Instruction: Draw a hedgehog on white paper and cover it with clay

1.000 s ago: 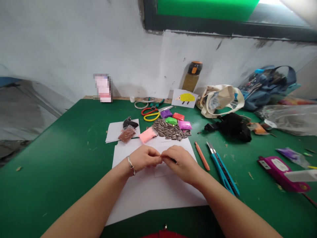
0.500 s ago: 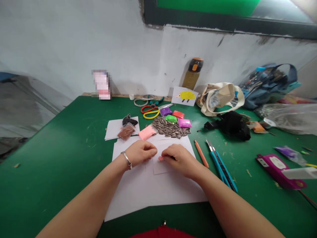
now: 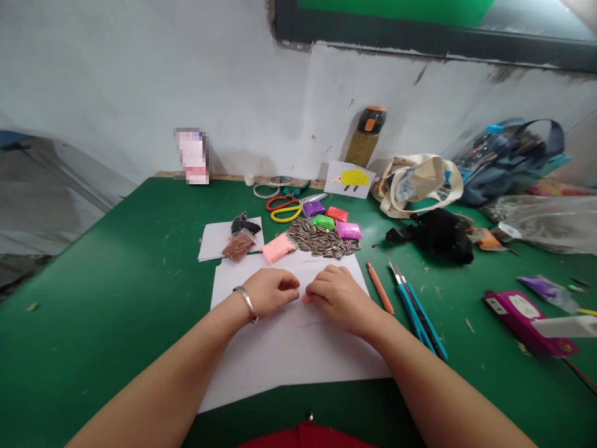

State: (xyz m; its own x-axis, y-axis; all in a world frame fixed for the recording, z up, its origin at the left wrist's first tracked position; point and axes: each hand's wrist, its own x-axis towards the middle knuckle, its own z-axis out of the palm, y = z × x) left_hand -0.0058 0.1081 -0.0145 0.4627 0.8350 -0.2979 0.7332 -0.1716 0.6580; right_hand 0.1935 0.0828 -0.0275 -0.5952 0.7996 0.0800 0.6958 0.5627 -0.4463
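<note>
My right hand (image 3: 339, 295) is closed in a pinch on a small piece of pink clay (image 3: 306, 298), which shows at its fingertips. Facing it, my left hand (image 3: 273, 291), with a silver bracelet at the wrist, has its thumb and curled fingers slightly apart; nothing shows between them. Both hands are over white paper (image 3: 280, 361), where the faint edge of a smaller sheet is visible. Just beyond them lie a pink clay packet (image 3: 278, 248), a brown packet (image 3: 239, 245) and a pile of sunflower seeds (image 3: 321, 241).
An orange crayon-like stick (image 3: 380, 288) and a blue utility knife (image 3: 420, 314) lie to the right. Scissors (image 3: 286, 213) and a yellow hedgehog picture (image 3: 349, 180) are at the back. A magenta device (image 3: 522, 317) and bags (image 3: 415, 186) occupy the right side.
My left thumb and fingers have parted slightly, and that hand has shifted a little right. My right hand keeps the pink clay, its fingers more curled over.
</note>
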